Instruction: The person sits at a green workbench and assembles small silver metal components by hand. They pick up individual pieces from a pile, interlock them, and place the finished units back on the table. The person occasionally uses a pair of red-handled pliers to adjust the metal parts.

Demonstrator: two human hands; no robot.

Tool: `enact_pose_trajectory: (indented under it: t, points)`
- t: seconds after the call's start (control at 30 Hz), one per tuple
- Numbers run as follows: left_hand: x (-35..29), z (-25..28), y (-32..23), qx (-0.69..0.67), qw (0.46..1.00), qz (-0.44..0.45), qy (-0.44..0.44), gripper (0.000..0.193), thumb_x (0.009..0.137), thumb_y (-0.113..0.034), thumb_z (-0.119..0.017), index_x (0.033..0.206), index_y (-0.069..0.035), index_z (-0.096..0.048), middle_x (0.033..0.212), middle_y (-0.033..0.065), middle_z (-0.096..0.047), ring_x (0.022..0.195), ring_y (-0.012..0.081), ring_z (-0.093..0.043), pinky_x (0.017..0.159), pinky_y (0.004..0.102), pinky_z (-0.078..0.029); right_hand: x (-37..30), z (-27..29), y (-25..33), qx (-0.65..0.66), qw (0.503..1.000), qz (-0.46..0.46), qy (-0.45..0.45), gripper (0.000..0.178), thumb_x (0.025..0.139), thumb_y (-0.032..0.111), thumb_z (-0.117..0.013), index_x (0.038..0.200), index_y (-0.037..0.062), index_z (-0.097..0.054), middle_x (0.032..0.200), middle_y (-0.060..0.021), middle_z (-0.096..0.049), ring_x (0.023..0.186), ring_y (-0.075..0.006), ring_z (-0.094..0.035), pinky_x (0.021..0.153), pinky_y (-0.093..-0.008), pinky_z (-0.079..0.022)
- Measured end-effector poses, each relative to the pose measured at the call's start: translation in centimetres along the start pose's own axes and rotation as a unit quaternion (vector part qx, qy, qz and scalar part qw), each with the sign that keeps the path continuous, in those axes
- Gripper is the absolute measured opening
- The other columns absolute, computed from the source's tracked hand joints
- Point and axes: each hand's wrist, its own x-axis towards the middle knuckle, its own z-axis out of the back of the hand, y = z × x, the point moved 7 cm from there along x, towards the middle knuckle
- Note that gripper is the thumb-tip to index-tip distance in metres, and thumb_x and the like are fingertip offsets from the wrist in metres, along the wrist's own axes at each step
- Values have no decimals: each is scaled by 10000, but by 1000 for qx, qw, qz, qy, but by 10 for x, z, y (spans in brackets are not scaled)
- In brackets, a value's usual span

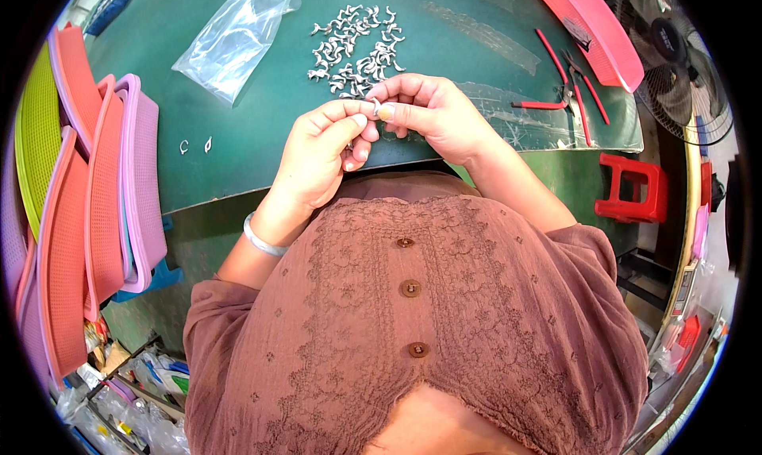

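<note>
Right hand point(435, 113) is pinching a tiny curved silver piece point(376, 106) by the near edge of the table point(254, 149) — left hand point(320, 144) bunched right beside it (can't tell if it's gripping anything). Loose silver pile point(382, 60) just beyond, red-handled pliers point(544, 106) toward the near right corner.

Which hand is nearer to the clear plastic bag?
Left. In the picture, the left hand is below and right of the clear bag; the right hand is farther right.

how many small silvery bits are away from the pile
3 visible: a held bit where the left hand and right hand meet, then a C-shaped bit and a pointed bit side by side on the table, at left. The hands may hide more.
</note>
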Motion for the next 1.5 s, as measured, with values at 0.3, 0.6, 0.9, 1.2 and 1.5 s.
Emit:
enact_pose_trajectory:
  t: [0.3, 0.6, 0.9, 1.2, 1.5]
  points:
    - [0, 0, 3, -14, 1000, 16, -19, 125, 844, -55, -526, 944, 7, -568, 724, 30, -554, 528, 42, -444, 437, 148, -334, 2, -1, -2, 40, 999, -7, 13, 195, 799, 94, -612, 967, 2, -581, 775, -15, -586, 663, -60, -510, 579, -186, -413]
    - [-1, -1, -1, 26, 999, -12, -38, 104, 821, -68, -573, 910, -15, -584, 704, 13, -557, 528, 42, -466, 448, 153, -358, 0, -2, 3, 44, 996, 78, 30, 164, 791, 36, -601, 949, 28, -557, 846, -6, -575, 762, -69, -533, 695, -206, -439]
    - [-1, -3, -3, 50, 998, -33, -34, 106, 822, -73, -572, 912, -17, -580, 725, 7, -555, 539, 36, -470, 453, 148, -361, -3, -2, 9, -55, 989, 135, 16, 84, 790, 25, -590, 852, 27, -534, 778, 19, -539, 720, -52, -502, 666, -204, -429]
    - [0, -4, -1, 51, 997, -39, -44, 101, 822, -100, -591, 893, -29, -585, 717, -8, -553, 540, 27, -464, 457, 145, -362, -2, -1, 6, -64, 986, 151, 11, 84, 792, 35, -594, 853, 26, -536, 774, 16, -529, 709, -49, -493, 641, -197, -419]
    - [2, -1, 1, 55, 996, -38, -55, 71, 826, -111, -590, 854, -47, -578, 709, -16, -546, 541, 26, -457, 468, 147, -369, -2, 0, 5, -102, 984, 147, -11, 82, 785, 72, -603, 817, 27, -542, 689, 26, -524, 641, -43, -482, 574, -197, -408]
